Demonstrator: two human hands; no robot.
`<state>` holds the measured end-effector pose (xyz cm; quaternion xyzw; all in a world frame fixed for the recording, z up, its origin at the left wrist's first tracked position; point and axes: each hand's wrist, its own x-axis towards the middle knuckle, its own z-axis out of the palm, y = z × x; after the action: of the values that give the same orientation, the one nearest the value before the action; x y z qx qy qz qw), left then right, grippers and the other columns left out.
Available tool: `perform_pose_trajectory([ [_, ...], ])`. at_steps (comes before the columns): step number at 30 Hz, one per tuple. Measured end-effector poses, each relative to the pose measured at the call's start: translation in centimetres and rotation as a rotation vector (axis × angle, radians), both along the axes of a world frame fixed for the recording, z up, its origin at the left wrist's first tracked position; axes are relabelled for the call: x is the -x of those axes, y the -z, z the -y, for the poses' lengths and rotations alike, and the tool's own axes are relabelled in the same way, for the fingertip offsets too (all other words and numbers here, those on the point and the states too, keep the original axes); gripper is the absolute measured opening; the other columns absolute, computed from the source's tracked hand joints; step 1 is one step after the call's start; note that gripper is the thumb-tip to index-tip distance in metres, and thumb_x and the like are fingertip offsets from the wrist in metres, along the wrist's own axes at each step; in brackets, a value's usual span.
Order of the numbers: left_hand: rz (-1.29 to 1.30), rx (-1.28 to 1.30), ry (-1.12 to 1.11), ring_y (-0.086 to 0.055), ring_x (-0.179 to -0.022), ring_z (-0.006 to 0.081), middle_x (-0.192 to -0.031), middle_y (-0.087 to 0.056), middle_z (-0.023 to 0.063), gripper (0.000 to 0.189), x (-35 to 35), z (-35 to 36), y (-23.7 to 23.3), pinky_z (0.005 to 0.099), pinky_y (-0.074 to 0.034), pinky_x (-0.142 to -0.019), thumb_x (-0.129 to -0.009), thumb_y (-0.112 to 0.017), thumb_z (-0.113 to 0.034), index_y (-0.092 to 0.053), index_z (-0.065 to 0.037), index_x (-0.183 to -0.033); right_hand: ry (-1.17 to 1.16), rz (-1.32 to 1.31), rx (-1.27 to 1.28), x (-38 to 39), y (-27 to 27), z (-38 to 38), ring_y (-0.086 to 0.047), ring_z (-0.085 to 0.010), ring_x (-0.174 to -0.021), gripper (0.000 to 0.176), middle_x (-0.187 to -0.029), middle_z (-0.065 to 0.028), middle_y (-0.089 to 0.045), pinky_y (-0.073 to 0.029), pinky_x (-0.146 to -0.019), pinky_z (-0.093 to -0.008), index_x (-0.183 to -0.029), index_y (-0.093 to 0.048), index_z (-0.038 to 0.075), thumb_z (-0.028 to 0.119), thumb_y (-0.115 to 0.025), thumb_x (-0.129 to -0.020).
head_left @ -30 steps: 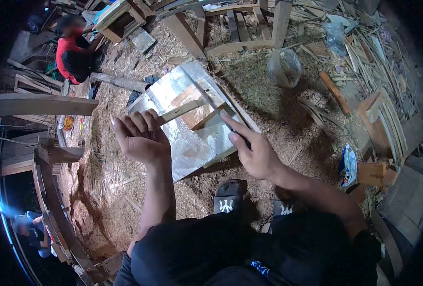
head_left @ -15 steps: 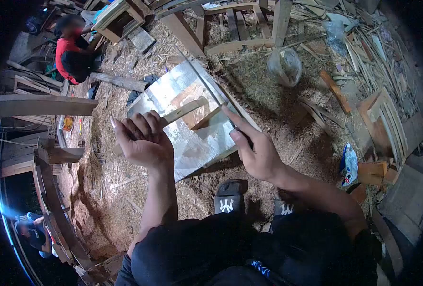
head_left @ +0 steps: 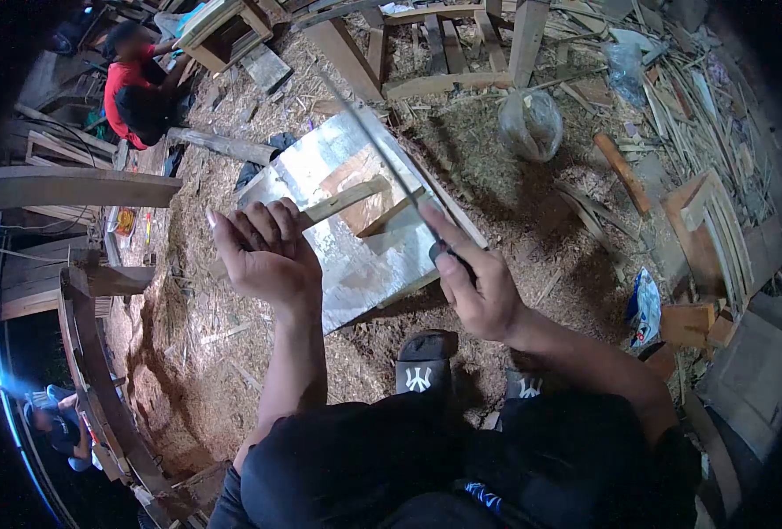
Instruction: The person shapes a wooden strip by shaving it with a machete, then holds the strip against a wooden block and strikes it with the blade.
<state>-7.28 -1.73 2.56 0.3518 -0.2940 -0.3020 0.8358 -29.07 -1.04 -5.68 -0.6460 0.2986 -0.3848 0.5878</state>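
Observation:
My left hand [head_left: 272, 256] is closed around a thin wooden strip [head_left: 347, 201], whose far end lies over a wooden block [head_left: 362, 189] on a pale, stained board [head_left: 355, 273]. In my right hand [head_left: 474, 286] is the dark handle of a long, thin metal tool [head_left: 375, 137]. Its blade points up and to the left across the board, close to the strip's far end. Whether blade and strip touch, I cannot tell.
A person in red [head_left: 131, 93] crouches at the upper left by a wooden frame [head_left: 219, 35]; another person [head_left: 63, 428] is at the lower left. Curved timber [head_left: 100, 361], a plastic bag [head_left: 530, 128], a wood bar [head_left: 622, 172] and scraps surround the board on shavings.
My right hand has moved slightly down and to the right with the metal tool. My left hand keeps its hold on the strip, nearly still.

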Motion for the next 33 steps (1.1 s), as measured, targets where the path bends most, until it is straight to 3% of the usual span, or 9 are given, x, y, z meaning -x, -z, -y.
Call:
perform_pose_trajectory([
  [3,-0.045,-0.047,-0.051,-0.014,-0.042,0.0112,-0.049,-0.018,-0.0023,0.048,0.2,-0.1,-0.2,0.0281,-0.022,-0.046,-0.105,-0.035,-0.029,-0.024,-0.017,-0.06,0.07,-0.116,0.091,-1.2,1.6,-0.4,-0.047,-0.0083,-0.049,0.049,-0.082,-0.0179,-0.069,-0.046,-0.055,-0.0303,-0.149,-0.038,0.011,0.015,-0.044,-0.101],
  [6,0.018,-0.046,0.011,-0.016,-0.045,0.0135,-0.051,-0.018,-0.0013,0.045,0.0,-0.3,0.0,0.0304,-0.024,-0.05,-0.106,-0.031,-0.029,-0.025,-0.017,-0.062,-0.026,-0.204,-0.114,-0.1,-0.2,-0.1,-0.048,-0.0096,-0.049,0.049,-0.079,-0.0182,-0.068,-0.047,-0.057,-0.0315,-0.15,-0.037,0.011,0.017,-0.044,-0.101],
  [13,0.004,-0.059,-0.027,-0.017,-0.044,0.013,-0.051,-0.018,-0.0014,0.046,-0.3,-0.3,0.1,0.0304,-0.024,-0.05,-0.106,-0.031,-0.029,-0.025,-0.017,-0.061,-0.079,-0.087,-0.076,0.2,0.6,-0.1,-0.055,-0.0131,-0.053,0.053,-0.078,-0.0211,-0.067,-0.049,-0.06,-0.0327,-0.15,-0.034,0.005,0.025,-0.046,-0.103],
  [16,0.014,-0.05,0.012,-0.016,-0.044,0.0131,-0.05,-0.018,-0.0014,0.046,-0.3,-0.3,0.1,0.0303,-0.025,-0.05,-0.106,-0.031,-0.028,-0.025,-0.017,-0.061,0.182,-0.207,-0.098,-0.6,3.7,-0.7,-0.061,-0.0174,-0.053,0.049,-0.068,-0.0148,-0.064,-0.05,-0.056,-0.0336,-0.137,-0.046,-0.004,0.032,-0.045,-0.103],
  [18,-0.006,-0.057,0.012,-0.016,-0.044,0.0131,-0.05,-0.018,-0.0013,0.047,-0.2,-0.3,0.1,0.0302,-0.025,-0.05,-0.105,-0.031,-0.028,-0.025,-0.017,-0.061,0.088,-0.276,-0.176,0.1,3.5,-0.4,-0.064,-0.0227,-0.054,0.048,-0.064,-0.0103,-0.062,-0.051,-0.054,-0.0382,-0.114,-0.055,-0.007,0.039,-0.043,-0.104],
  [19,0.019,-0.039,0.006,-0.016,-0.043,0.013,-0.05,-0.018,-0.0015,0.047,0.0,-0.2,0.1,0.0299,-0.024,-0.05,-0.105,-0.032,-0.028,-0.025,-0.017,-0.061,-0.149,-0.285,-0.524,0.7,1.3,0.5,-0.062,-0.0225,-0.052,0.051,-0.062,-0.0092,-0.061,-0.05,-0.054,-0.0411,-0.096,-0.054,-0.004,0.045,-0.042,-0.103],
  [22,0.015,-0.035,-0.011,-0.016,-0.043,0.0129,-0.05,-0.018,-0.0017,0.047,0.0,-0.1,-0.1,0.0294,-0.024,-0.049,-0.105,-0.033,-0.029,-0.025,-0.017,-0.06,-0.203,-0.217,-0.792,0.9,1.7,0.7,-0.06,-0.0223,-0.05,0.054,-0.057,-0.0086,-0.057,-0.048,-0.053,-0.0408,-0.089,-0.055,-0.004,0.046,-0.041,-0.103],
  [26,0.001,-0.065,-0.039,-0.016,-0.042,0.0129,-0.05,-0.018,-0.0017,0.047,0.0,-0.2,-0.1,0.0295,-0.024,-0.049,-0.105,-0.033,-0.03,-0.026,-0.018,-0.06,-0.14,-0.309,-0.502,0.8,1.7,-0.1,-0.056,-0.0202,-0.047,0.055,-0.053,-0.0068,-0.053,-0.043,-0.047,-0.0359,-0.082,-0.056,-0.003,0.046,-0.041,-0.103],
  [33,-0.021,-0.061,-0.051,-0.016,-0.042,0.013,-0.05,-0.018,-0.0016,0.047,0.2,-0.1,0.1,0.0304,-0.025,-0.049,-0.105,-0.033,-0.031,-0.025,-0.018,-0.06,0.001,-0.091,-0.135,0.6,0.1,-0.5,-0.055,-0.0248,-0.048,0.053,-0.052,-0.0108,-0.052,-0.045,-0.051,-0.0422,-0.079,-0.056,-0.003,0.043,-0.041,-0.103],
])
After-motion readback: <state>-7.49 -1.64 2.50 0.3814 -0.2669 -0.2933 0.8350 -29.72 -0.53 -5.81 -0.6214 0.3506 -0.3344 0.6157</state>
